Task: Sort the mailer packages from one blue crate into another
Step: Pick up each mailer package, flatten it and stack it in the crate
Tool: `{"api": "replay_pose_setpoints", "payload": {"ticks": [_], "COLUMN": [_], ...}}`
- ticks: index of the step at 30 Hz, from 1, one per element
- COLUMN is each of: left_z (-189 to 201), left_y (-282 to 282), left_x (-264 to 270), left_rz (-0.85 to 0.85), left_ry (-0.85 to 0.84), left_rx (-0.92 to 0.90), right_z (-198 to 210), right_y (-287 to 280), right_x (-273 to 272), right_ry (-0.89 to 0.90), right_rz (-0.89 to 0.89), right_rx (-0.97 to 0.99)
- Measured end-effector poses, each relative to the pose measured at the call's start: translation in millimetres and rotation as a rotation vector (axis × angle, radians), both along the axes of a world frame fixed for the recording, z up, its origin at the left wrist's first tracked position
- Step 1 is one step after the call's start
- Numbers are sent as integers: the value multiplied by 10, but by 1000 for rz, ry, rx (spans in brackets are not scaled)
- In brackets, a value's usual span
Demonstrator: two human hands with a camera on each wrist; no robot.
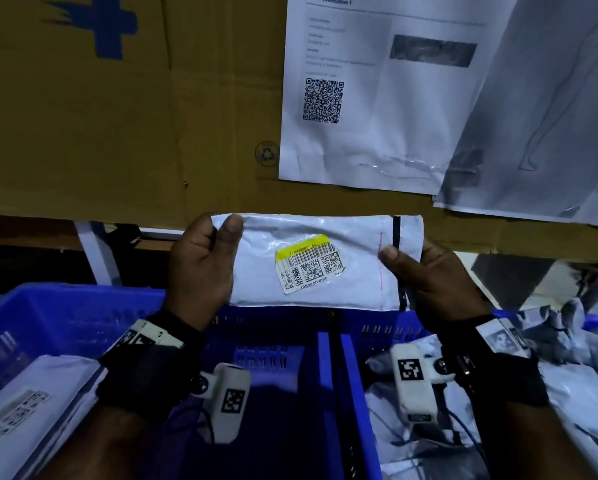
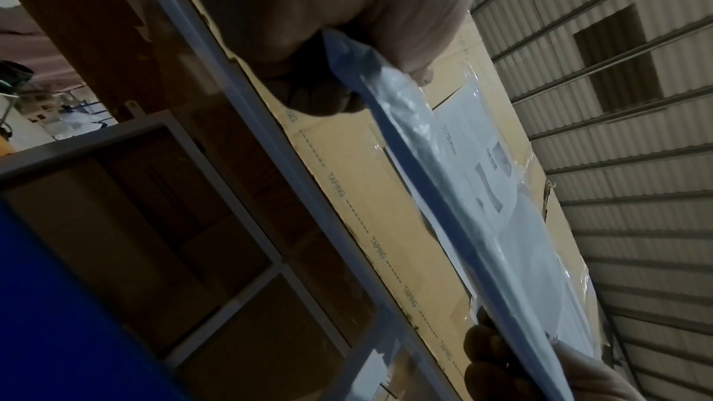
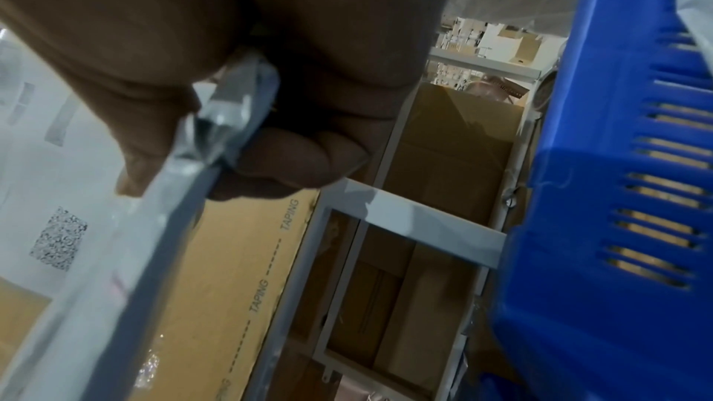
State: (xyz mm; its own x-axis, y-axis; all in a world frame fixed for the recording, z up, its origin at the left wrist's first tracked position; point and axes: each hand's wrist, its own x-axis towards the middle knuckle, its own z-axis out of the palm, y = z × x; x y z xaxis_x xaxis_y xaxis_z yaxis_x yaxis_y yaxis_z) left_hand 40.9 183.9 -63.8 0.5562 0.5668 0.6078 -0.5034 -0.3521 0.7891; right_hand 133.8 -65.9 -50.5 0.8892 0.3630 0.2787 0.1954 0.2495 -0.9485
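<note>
A white mailer package (image 1: 325,265) with a yellow-topped barcode label (image 1: 309,263) is held up flat above the two blue crates. My left hand (image 1: 204,261) pinches its left end, thumb on the front. My right hand (image 1: 429,271) pinches its right end beside a black strip. In the left wrist view the mailer (image 2: 443,182) runs edge-on from my fingers (image 2: 416,72). The right wrist view shows the mailer's edge (image 3: 162,209) gripped between thumb and fingers (image 3: 293,160). The left blue crate (image 1: 48,323) holds a labelled mailer (image 1: 31,417). The right blue crate (image 1: 353,393) holds several mailers (image 1: 584,393).
A large cardboard sheet (image 1: 117,116) stands upright behind the crates, with a printed page bearing a QR code (image 1: 323,100) taped on it. A white metal shelf frame (image 3: 405,218) and cardboard boxes (image 3: 455,148) lie below and behind. A corrugated wall (image 2: 617,163) rises at the right.
</note>
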Motion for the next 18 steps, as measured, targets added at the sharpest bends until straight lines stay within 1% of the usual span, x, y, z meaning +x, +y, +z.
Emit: {"api": "replay_pose_setpoints", "payload": {"ticks": [8,12,18], "left_z": [-27,-38,-57], "left_y": [67,101,135], "left_x": [19,46,54], "left_rz": [31,43,102], "left_ry": [6,-14,-35], "left_rx": [32,8,54], "right_z": [19,27,29], "right_y": [-5,-4,-1], "right_x": [-11,-16,-9], "right_ry": [-10,-16,-27], "right_rz": [3,3,-18], "right_rx": [31,34,44]}}
